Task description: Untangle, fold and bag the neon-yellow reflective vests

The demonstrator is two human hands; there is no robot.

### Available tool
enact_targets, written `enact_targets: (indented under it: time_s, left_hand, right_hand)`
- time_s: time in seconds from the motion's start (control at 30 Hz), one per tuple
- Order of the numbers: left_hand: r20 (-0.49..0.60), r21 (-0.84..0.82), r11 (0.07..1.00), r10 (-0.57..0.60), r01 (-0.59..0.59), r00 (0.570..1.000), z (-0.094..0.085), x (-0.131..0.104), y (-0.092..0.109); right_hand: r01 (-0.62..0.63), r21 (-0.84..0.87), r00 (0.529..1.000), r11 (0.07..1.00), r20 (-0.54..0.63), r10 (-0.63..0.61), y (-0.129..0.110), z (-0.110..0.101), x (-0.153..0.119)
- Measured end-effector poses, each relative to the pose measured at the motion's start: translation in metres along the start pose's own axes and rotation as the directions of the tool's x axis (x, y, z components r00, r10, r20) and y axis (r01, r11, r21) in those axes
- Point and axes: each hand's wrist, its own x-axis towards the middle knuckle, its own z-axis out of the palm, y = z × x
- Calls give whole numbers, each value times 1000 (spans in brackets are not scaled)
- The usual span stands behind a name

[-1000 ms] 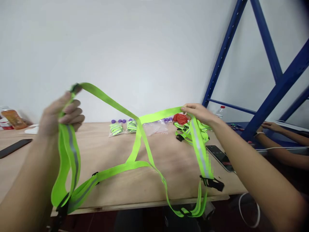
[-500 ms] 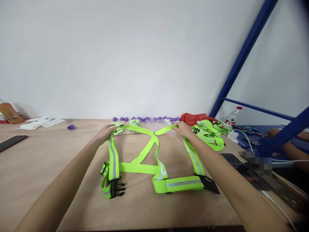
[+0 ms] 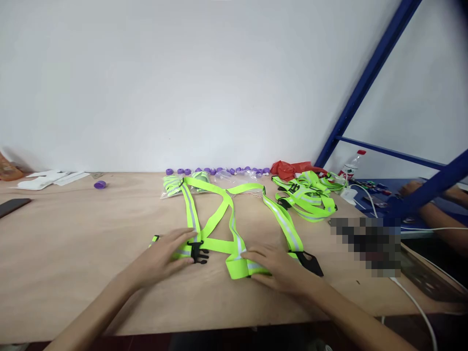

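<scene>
A neon-green reflective harness (image 3: 218,244) with grey stripes lies spread on the wooden table. At its lower left, my left hand (image 3: 161,256) lies over the strap beside a black prong buckle (image 3: 198,252), thumb and fingers apart on either side. My right hand (image 3: 278,265) rests over the lower right strap, its fingers stretched out and its thumb apart below. A black buckle piece (image 3: 310,263) sits just past that hand, at the strap's right end. My palms hide parts of both lower straps.
Folded harnesses in clear bags (image 3: 171,186) and several purple caps (image 3: 212,171) line the wall side. More green straps (image 3: 310,197) are heaped at right near a red bag (image 3: 288,169). A blue metal frame (image 3: 369,73) rises there; another person's arm (image 3: 438,214) is behind it.
Both hands have let go of the harness's far shoulder ends and come back toward me, onto its lower straps. The harness stays lying on the table.
</scene>
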Motion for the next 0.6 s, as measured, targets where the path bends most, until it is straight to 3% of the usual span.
enact_targets:
  time_s: [0.13, 0.23, 0.3, 0.33, 0.4, 0.5, 0.6]
  left_hand:
    - [51, 122, 993, -8, 2, 999, 27, -20, 0]
    - [28, 158, 987, -36, 31, 999, 31, -28, -3]
    - [9, 179, 983, -39, 37, 999, 30, -35, -6]
    - [-1, 191, 981, -42, 41, 999, 29, -40, -8]
    - [-23, 214, 975, -56, 60, 998, 27, -50, -13]
    - [-49, 242, 967, -65, 75, 997, 22, -65, -25]
    - [-73, 259, 964, -47, 64, 996, 16, -81, -35]
  right_hand:
    - [-49, 88, 969, 995, -239, 69, 18, -2, -5]
    - [-148, 62, 852, 987, -500, 159, 38, -13, -11]
    - [-226, 21, 801, 974, -566, 197, 51, -19, -18]
    - [-260, -6, 806, 966, -552, 213, 56, -21, -21]
    - [-288, -76, 867, 955, -444, 227, 60, -21, -28]
    - [-203, -155, 959, 967, -230, 165, 55, -17, -36]
    - [-146, -142, 968, 979, -225, 112, 52, -19, -51]
